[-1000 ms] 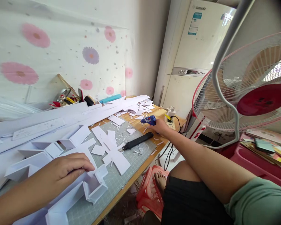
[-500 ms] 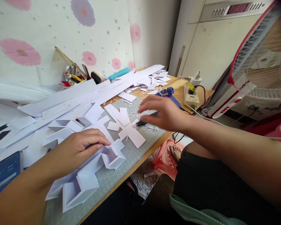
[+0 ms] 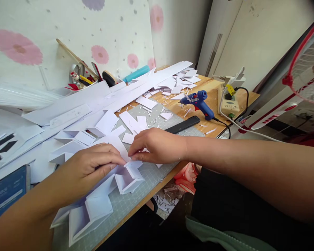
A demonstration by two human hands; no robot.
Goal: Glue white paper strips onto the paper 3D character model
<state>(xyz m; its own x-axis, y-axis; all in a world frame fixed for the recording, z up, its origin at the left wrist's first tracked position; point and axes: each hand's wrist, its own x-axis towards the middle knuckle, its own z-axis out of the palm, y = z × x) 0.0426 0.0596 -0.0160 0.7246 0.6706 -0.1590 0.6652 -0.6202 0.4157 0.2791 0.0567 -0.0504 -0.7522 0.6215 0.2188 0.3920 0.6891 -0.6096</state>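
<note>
A long zigzag model of white card (image 3: 99,205) stands on the grey cutting mat (image 3: 143,195). My left hand (image 3: 91,165) reaches over it, thumb and fingers closed on its upper edge near the far end. Beside it, my right hand (image 3: 157,144) has curled fingers and a thumb pinched at that same end; the exact contact is partly hidden. Behind my right hand lies a black utility knife (image 3: 184,124), apart from it. Flat white card pieces (image 3: 129,122) lie just past my fingers, partly covered.
A blue glue gun (image 3: 199,103) rests on the wooden table, its cord running towards a power strip (image 3: 229,101). Card offcuts (image 3: 178,82) pile up at the back. A second folded card piece (image 3: 68,150) and a phone-like screen (image 3: 9,191) are left. A fan (image 3: 306,66) stands right.
My right hand has moved left and down from above the knife to the model's far end. The knife and glue gun are now uncovered. My left hand stays at the model.
</note>
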